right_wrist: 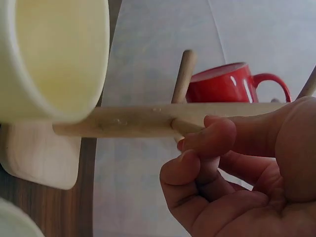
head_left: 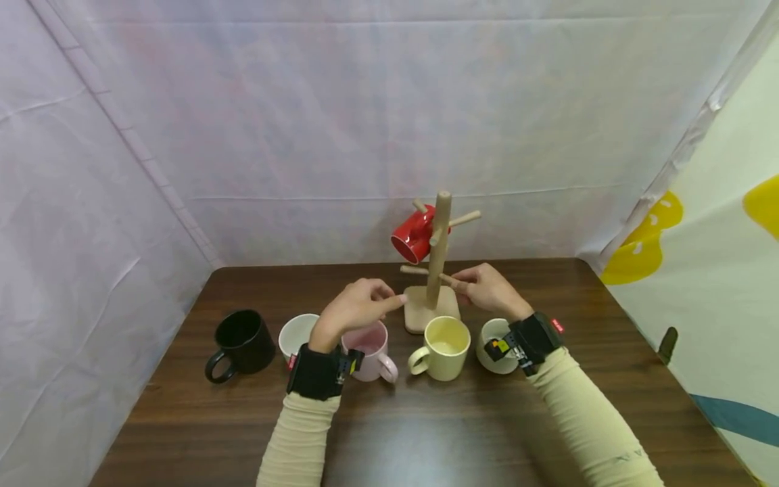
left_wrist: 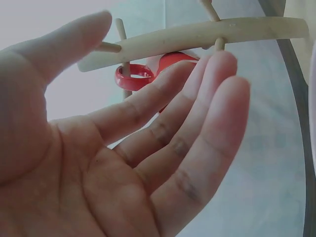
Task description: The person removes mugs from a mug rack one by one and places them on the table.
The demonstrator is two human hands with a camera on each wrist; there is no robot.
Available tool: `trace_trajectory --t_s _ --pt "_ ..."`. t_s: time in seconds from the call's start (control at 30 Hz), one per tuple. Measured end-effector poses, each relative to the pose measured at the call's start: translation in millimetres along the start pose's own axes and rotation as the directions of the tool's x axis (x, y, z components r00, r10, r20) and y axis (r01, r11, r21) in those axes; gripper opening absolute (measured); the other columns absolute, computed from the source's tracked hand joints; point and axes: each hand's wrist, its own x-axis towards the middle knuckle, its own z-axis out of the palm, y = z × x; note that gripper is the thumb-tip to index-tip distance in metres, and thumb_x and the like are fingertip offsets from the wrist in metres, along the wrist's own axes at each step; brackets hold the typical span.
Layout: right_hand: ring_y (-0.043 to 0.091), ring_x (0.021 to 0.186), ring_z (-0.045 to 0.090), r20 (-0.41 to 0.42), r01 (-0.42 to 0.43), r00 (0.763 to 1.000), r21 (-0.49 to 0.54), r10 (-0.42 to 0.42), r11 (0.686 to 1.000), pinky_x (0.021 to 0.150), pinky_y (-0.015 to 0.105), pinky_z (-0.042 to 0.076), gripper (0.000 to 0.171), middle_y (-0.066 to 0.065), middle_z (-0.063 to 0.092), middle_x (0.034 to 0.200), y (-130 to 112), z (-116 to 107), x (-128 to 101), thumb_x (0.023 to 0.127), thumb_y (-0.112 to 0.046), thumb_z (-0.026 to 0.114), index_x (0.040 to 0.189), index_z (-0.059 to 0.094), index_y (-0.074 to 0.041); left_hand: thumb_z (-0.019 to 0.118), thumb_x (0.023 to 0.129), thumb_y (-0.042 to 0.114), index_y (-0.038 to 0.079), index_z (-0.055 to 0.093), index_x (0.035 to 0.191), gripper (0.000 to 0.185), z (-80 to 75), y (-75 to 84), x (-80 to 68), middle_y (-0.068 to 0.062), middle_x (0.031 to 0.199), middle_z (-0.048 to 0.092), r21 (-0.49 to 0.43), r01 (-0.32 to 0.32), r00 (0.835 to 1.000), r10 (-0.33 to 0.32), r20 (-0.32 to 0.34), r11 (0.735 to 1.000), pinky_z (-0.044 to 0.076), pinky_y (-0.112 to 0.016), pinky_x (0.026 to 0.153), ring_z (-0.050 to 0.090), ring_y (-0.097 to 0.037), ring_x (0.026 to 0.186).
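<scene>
A wooden mug tree (head_left: 439,257) with a square base (head_left: 420,314) stands near the table's back edge. On one of its upper pegs hangs a red mug (head_left: 409,241), tilted with its mouth toward the left front. My right hand (head_left: 491,292) pinches a lower peg (right_wrist: 183,127) between thumb and curled fingers, on the tree's right side. At the left of the base is my left hand (head_left: 356,308), holding nothing. Its palm and loosely bent fingers (left_wrist: 224,116) show in the left wrist view, overlapping the red mug and part of the post.
Along the front stand a black mug (head_left: 254,348), a white mug (head_left: 296,331), a pink mug (head_left: 372,365), a yellow mug (head_left: 449,365) and a pale mug (head_left: 491,362). My left wrist partly covers the white and pink ones. A pale curtain (head_left: 304,135) hangs behind the dark wooden table (head_left: 182,412).
</scene>
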Motion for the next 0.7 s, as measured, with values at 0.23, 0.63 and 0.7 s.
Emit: trace_trajectory --t_s 0.23,0.63,0.7 --pt "0.011 0.051 0.045 -0.002 -0.001 1.000 0.009 0.001 1.000 0.047 0.024 0.032 0.027 0.001 0.054 0.059 5 -3 0 0.100 -0.016 0.057 0.116 0.070 0.001 0.064 0.094 0.047 0.009 0.068 0.114 0.044 -3.5 3.8 8.0 -0.005 0.091 0.071 -0.058 0.026 0.999 -0.028 -0.027 0.998 0.053 -0.035 0.075 0.068 -0.018 0.079" --pt "0.015 0.057 0.051 -0.026 -0.043 0.999 0.063 0.045 0.997 0.052 0.025 0.040 0.029 0.000 0.054 0.064 7 0 1 0.101 -0.015 0.056 0.120 0.067 0.003 0.061 0.094 0.047 0.007 0.063 0.117 0.046 -17.1 8.7 30.6 -0.012 0.112 0.069 -0.090 0.072 0.990 -0.082 -0.111 0.993 0.051 -0.042 0.086 0.064 -0.027 0.102" --pt "0.016 0.059 0.051 -0.033 -0.035 0.999 0.051 0.037 0.998 0.053 0.025 0.041 0.029 0.000 0.054 0.066 6 1 1 0.101 -0.015 0.056 0.120 0.068 0.003 0.061 0.094 0.049 0.007 0.062 0.121 0.049 -20.3 8.6 35.2 -0.013 0.118 0.067 -0.104 0.090 0.989 -0.101 -0.106 0.991 0.050 -0.043 0.089 0.062 -0.029 0.107"
